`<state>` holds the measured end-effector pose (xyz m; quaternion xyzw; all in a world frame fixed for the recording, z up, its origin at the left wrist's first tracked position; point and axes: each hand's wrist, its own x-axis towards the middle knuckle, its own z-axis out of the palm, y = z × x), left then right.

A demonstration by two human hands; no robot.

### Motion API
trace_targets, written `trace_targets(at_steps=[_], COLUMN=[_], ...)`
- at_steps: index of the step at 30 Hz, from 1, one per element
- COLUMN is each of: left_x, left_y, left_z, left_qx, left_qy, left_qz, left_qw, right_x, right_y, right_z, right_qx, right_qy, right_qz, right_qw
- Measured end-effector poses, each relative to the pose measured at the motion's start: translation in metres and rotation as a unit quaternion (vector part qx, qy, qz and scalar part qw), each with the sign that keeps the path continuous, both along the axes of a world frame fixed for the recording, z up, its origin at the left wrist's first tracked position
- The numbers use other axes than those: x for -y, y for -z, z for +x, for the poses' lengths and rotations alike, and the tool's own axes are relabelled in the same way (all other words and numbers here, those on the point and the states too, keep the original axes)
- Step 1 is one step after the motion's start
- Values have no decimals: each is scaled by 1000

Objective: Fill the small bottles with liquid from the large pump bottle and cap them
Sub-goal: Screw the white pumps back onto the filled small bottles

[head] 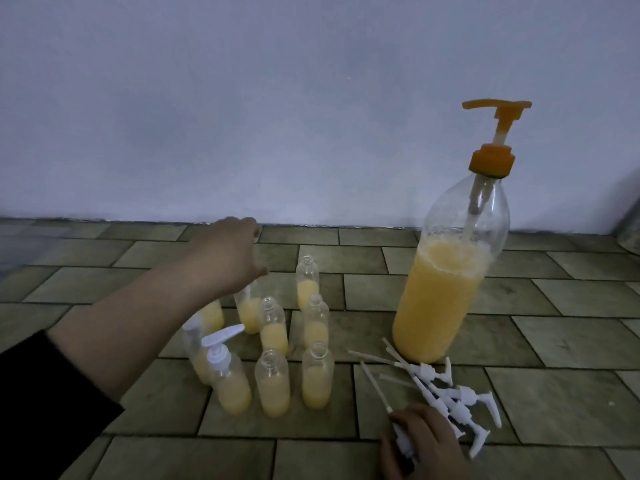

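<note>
Bottles: large pump bottle (446,292) approx half full of yellow-orange liquid, orange pump on top; small bottles (275,341) clustered to its left on tiled floor (554,382), each partly filled, two w/ white pump caps, rest open. Left hand (230,254) over rear of cluster, fingers loosely spread, grip unclear. Right hand (426,441) closed on one white pump cap (403,441) from loose pile (450,393); partly cut off by frame.

Large clear pump bottle (446,271) stands upright, half full of orange liquid; left of it cluster small bottles (273,327), partly filled, mostly uncapped.
</note>
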<state>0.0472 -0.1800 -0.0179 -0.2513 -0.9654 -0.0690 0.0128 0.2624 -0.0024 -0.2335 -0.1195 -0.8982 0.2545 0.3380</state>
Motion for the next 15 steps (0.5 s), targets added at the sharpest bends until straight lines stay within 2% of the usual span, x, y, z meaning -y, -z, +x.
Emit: trace_targets(at_steps=[2,4,8,11,15], left_x=[-4,-9,-21,-32,-38], left_y=[-1,5,24,37,46], left_z=[11,16,12,10,7], left_qx=[79,141,162,155,137], left_qy=[40,61,90,95,118], left_qz=[-4,-65,-166,-235,-272], left_qw=[996,986,969,955,945], right_x=[0,1,0,2,4], right_y=[-1,0,1,-3,1], right_z=[2,5,4,3,6], right_qx=[27,64,70,39,15], right_qy=[21,20,12,5,9], right_qz=[17,15,9,23,7], right_qw=[999,998,997,999,1000])
